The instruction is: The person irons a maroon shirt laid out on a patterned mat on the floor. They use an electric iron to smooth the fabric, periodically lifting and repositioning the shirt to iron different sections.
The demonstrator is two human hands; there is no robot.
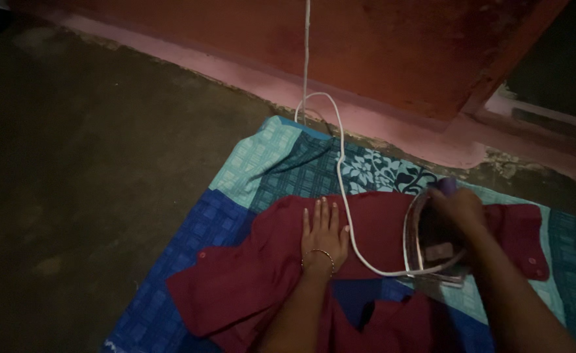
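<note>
A blue patterned blanket (248, 170) lies spread on the dark floor (85, 163) by a red wall (392, 46). On it rests a maroon shirt (248, 281). The left hand (324, 235) lies flat on the shirt, fingers stretched out, holding nothing. The right hand (461, 209) is closed around the handle of an iron (431, 252) standing on the shirt. Its white cord (341, 170) runs just beside the left hand toward the wall.

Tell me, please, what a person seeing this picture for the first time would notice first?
Probably the dark red garment spread over a blue patterned cloth on the floor. The left hand lies flat on it, while the right hand grips an iron at the right. A white cord runs from the iron up toward the red wall.
</note>
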